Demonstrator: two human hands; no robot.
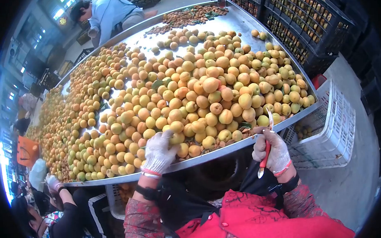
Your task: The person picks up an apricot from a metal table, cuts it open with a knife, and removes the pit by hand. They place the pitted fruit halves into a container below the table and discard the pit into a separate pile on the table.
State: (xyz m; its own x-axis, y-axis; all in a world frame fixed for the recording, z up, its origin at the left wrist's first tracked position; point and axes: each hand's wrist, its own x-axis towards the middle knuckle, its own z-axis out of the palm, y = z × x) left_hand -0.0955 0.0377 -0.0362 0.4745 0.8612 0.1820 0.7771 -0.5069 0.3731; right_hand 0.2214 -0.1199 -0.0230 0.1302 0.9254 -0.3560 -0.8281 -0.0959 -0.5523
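Note:
My left hand, in a white knit glove, is at the near edge of a metal table heaped with apricots. Its fingers and thumb curl around a yellow apricot at the front of the pile. To the right, my right hand, in a soiled glove, grips a small red-handled knife just over the table rim. One metal end of it points up toward the fruit; another metal tip shows below the fist. Small brown scraps and leaves lie along the near rim between my hands.
White plastic crate with some fruit stands right of the table. Black crates full of fruit are stacked behind it. Halved fruit or pits lie at the far end. Co-workers stand at far left and sit at near left.

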